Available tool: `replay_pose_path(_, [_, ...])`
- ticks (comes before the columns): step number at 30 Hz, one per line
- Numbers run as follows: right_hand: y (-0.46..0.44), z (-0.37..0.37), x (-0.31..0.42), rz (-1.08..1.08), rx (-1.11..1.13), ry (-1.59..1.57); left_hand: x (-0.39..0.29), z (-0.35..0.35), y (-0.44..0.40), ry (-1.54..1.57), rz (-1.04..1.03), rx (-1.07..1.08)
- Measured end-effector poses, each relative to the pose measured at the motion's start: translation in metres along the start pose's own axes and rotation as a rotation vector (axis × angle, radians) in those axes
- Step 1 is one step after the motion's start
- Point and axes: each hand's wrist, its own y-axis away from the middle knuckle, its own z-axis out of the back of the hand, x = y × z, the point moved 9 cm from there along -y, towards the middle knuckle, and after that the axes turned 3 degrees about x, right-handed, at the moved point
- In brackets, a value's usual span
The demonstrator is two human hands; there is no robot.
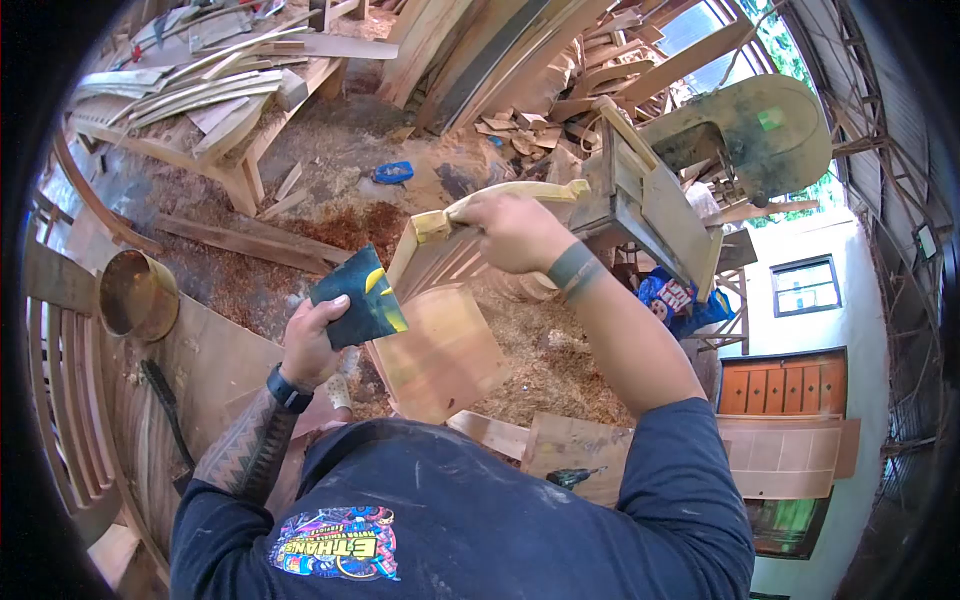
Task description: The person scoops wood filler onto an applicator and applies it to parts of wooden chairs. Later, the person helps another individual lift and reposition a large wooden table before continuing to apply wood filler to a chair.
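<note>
My left hand [312, 340] is closed on a dark square sheet [360, 298] with yellow marks, thumb on top. My right hand [515, 232] rests at the curved top rail [540, 190] of a wooden chair, its fingers bent round the rail near the left corner; their undersides are hidden. Below the rail are the chair's slatted back [440, 258] and its pale wooden seat [440, 350]. The sheet is held just left of the chair, its right edge close to the seat.
A round metal tin [138, 295] and a black brush [165, 405] lie at the left, near another slatted chair [65, 380]. A bandsaw [750, 135] stands at the upper right. Wood strips cover a bench [160, 145] at the upper left. A drill [575, 477] lies on a board.
</note>
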Motion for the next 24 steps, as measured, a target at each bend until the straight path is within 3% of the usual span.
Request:
replay_pose_path(6, [0.016,0.010,-0.018,-0.017,0.055,-0.005,-0.002,-0.001,-0.005,0.014,-0.015,0.056])
replay_pose_path(9, [0.013,0.021,-0.018,0.222,-0.184,0.028,-0.005,0.002,-0.002,-0.024,0.001,0.080])
replay_pose_path(14, [0.023,-0.014,-0.014,0.203,-0.311,0.009,-0.011,-0.001,0.001,-0.017,0.005,0.030])
replay_pose_path(20, [0.034,-0.009,-0.021,0.237,-0.170,0.006,-0.006,-0.003,-0.004,0.010,-0.007,0.070])
replay_pose_path(24, [0.013,0.020,-0.055,0.019,-0.148,0.056,-0.008,-0.006,-0.006,-0.036,-0.059,0.026])
